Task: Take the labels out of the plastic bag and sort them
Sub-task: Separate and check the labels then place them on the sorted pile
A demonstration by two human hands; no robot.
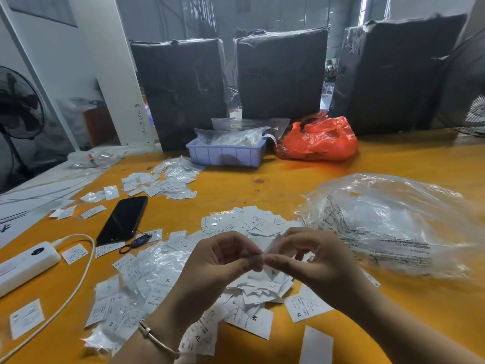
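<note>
- Both hands met at lower centre of the frame, nearest the camera: the left hand (pixel 220 261) and the right hand (pixel 307 261) had their fingers curled in, thumb and forefinger tips pinching one small packet (pixel 266 252) between them. It looked like a thin clear sleeve with a label inside, held up off the counter, probably so the two sides could be pulled apart; the blur hid whether it was already open.
- Beneath the hands lay a heap of loose labels (pixel 252 292), white slips printed S, M and XL, probably dropped there straight from the sleeves and not yet sorted by size.
- At lower left of the hands lay crumpled little clear sleeves (pixel 136 292) mixed with more labels, seemingly cast aside on that side to keep them out of the working heap.
- At right of the frame the large plastic bag (pixel 388 227) sat slack on the yellow counter (pixel 393 164), close to the right hand, probably for easy reaching.
- Farther up, left of centre, a smaller cluster of labels (pixel 162 182) lay apart, possibly a pile already sorted out.
- A phone (pixel 123 219) and a white power bank (pixel 26 264) with its cable lay at left, beside the paper.
- At upper centre a lilac tray (pixel 225 155) held more packets, with an orange bag (pixel 319 139) just beside it, both pushed back against dark wrapped bales (pixel 280 74).
</note>
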